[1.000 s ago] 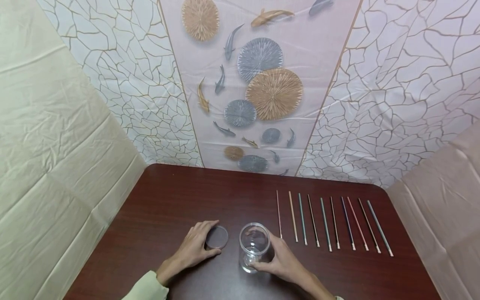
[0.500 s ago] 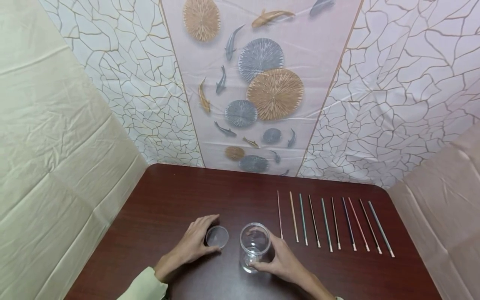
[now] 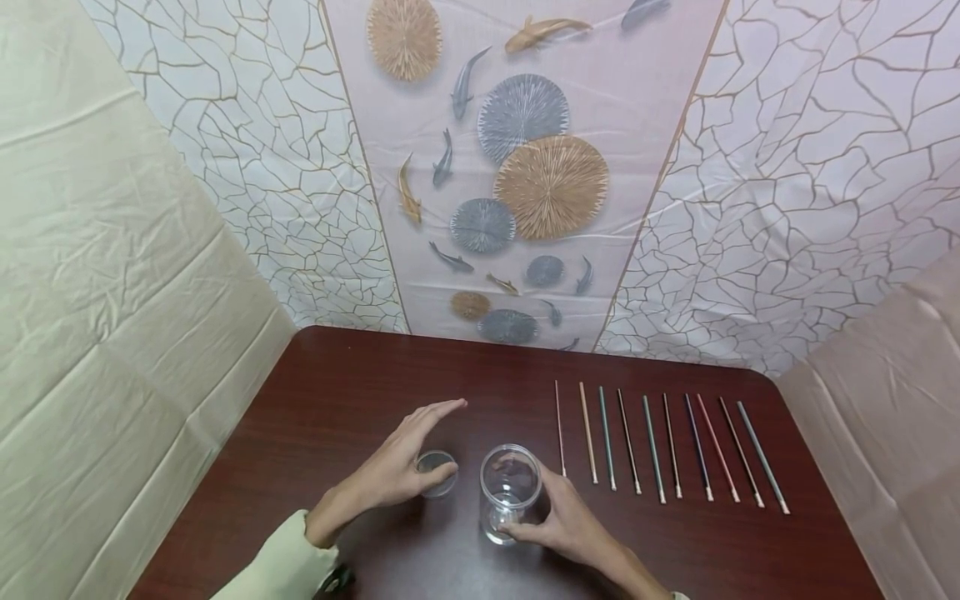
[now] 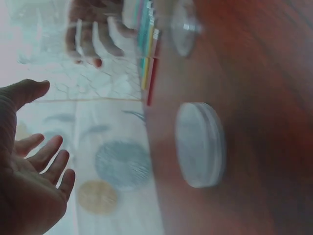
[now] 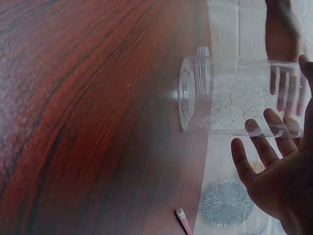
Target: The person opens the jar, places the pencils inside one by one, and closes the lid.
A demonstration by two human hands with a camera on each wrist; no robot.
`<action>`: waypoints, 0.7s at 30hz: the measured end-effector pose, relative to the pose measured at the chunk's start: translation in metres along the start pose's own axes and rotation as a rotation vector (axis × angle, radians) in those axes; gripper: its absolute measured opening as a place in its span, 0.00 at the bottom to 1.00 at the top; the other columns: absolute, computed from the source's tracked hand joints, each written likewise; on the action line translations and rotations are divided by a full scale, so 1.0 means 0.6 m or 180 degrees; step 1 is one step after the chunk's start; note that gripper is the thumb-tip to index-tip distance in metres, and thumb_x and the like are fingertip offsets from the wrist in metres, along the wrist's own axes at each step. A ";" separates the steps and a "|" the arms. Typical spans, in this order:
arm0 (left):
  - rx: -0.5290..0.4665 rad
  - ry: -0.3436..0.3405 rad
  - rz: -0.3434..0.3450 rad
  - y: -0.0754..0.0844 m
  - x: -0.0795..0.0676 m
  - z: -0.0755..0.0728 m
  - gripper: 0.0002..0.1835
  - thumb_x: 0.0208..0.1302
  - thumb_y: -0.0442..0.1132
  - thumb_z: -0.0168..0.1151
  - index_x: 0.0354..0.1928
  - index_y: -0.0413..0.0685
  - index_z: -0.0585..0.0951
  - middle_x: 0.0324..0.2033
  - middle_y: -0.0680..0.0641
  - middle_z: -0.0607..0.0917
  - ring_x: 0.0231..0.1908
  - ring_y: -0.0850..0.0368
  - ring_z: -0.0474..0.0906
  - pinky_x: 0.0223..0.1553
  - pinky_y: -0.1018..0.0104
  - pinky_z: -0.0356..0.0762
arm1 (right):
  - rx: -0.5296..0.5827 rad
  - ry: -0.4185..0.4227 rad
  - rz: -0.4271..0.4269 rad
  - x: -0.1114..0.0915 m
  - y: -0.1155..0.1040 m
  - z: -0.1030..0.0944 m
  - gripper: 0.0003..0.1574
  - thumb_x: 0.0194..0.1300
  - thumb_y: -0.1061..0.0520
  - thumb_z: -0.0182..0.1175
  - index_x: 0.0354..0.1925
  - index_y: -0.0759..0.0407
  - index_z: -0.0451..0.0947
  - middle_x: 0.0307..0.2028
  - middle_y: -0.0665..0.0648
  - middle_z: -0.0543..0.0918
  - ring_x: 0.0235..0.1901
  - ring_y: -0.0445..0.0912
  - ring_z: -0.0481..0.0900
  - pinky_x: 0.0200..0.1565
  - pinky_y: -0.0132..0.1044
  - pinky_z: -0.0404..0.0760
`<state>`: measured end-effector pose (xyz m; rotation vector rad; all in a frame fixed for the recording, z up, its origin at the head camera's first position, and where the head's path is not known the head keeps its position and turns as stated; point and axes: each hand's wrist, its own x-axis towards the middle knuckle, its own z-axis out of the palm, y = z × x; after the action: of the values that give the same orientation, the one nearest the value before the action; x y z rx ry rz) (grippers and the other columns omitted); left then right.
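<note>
A clear, lidless jar (image 3: 495,510) stands upright on the dark red-brown table. My right hand (image 3: 572,523) grips its right side, thumb in front and fingers behind. In the right wrist view those fingers lie along the wall of the jar. To the left of it, a round clear lid (image 4: 199,144) lies flat on the table. My left hand (image 3: 397,467) is raised over the lid with fingers extended and holds nothing. Its thumb overlaps the lid in the head view, while the left wrist view shows a gap between hand and lid.
Several coloured pencils (image 3: 652,446) with pale ends lie in a spaced row on the right half of the table (image 3: 360,383). A patterned cloth (image 3: 547,187) hangs behind the table's far edge, and plain cloth walls (image 3: 97,375) flank both sides.
My left hand has let go of the lid, its fingers straightening and lifting up and away over it. My right hand and the jar have stayed in place.
</note>
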<state>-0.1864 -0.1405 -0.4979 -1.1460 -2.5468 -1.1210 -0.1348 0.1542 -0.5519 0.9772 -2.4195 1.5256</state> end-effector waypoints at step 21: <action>-0.0474 -0.0347 0.0585 0.067 0.029 0.035 0.54 0.59 0.48 0.83 0.82 0.48 0.60 0.76 0.51 0.71 0.74 0.53 0.67 0.73 0.50 0.67 | 0.0123 0.0009 -0.0017 -0.001 -0.002 0.001 0.54 0.55 0.53 0.83 0.75 0.56 0.69 0.58 0.61 0.86 0.55 0.59 0.86 0.59 0.53 0.83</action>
<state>-0.1673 -0.0987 -0.4828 -1.4816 -2.4069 -1.2508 -0.1335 0.1539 -0.5515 0.9870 -2.3921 1.5765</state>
